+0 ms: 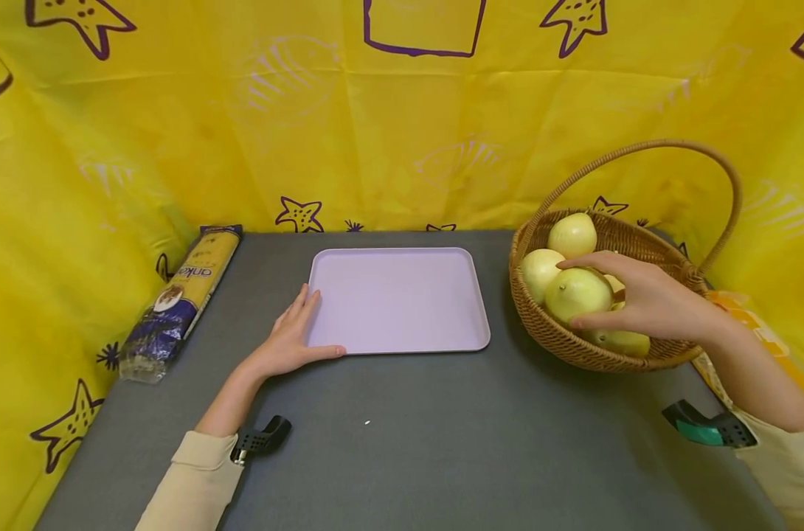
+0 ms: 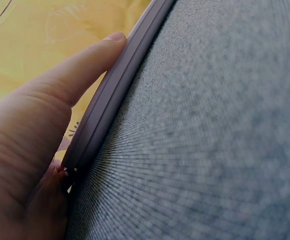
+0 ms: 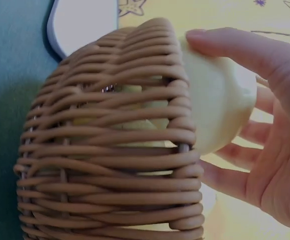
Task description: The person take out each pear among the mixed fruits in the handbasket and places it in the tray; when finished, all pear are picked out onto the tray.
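My left hand rests at the near left corner of a pale lilac rectangular tray, its fingers extended along the left side and its thumb along the front edge. In the left wrist view, the thumb touches the tray's rim. Over at the right, my right hand grips a round, pale green fruit inside a wicker basket. Seen from the right wrist, thumb and fingers curve around this fruit, which stands partly above the basket's rim.
More pale green fruits lie in the basket, whose tall handle arches above it. A yellow and blue pasta packet lies at the left. An orange package is partly hidden behind the right arm. Yellow cloth hangs behind the grey table.
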`<state>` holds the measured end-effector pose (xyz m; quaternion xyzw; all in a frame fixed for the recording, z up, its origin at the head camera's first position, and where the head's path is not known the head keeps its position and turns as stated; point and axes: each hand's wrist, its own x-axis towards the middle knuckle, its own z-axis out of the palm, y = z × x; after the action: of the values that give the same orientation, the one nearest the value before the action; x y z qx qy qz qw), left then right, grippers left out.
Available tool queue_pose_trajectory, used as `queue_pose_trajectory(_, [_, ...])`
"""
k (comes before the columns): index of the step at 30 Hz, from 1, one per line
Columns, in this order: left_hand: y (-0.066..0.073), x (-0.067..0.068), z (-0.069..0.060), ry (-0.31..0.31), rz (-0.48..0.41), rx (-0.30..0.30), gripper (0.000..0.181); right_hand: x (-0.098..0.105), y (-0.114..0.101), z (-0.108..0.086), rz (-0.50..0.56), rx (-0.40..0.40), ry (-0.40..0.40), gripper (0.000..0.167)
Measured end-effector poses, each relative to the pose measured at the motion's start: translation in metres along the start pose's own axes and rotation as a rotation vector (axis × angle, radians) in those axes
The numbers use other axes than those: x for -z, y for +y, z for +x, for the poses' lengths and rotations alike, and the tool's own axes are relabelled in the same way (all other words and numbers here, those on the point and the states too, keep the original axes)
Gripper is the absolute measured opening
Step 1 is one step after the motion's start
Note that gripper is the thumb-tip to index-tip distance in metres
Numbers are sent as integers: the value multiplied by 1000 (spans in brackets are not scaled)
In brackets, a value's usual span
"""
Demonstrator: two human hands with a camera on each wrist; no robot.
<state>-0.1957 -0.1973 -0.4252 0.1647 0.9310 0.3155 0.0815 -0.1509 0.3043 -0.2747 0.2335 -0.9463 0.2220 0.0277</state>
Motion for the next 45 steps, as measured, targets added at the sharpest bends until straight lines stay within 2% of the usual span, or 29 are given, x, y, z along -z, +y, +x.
queue_pose_trajectory(7, [1,1,-1,-4,2,3,114,3,-8,0,211,-206,-20,67])
queue_pose_trajectory(16, [0,0,0,-3,5,4,115,2,-25,10,413,-302,-61,62])
queue_pose_trajectory(19, [0,1,-1,-4,-1,8,115,-3,-31,16,583,-322,-64,60])
queue_pose_trajectory(26, [1,1,-2,-3,-13,8,114,-23,-44,38,1134,-265,-38,55])
queue_pose_trajectory(28, [1,1,-2,1,-13,5,114,-30,-49,45,1232,-272,-17,54])
queue_pose_trajectory(32, [-1,-1,-2,6,-17,8,113,-47,-62,59,1296,-331,11,53])
queue_pose_trajectory(45, [1,-1,-3,18,-24,21,114,-116,-86,101,1366,-448,52,70])
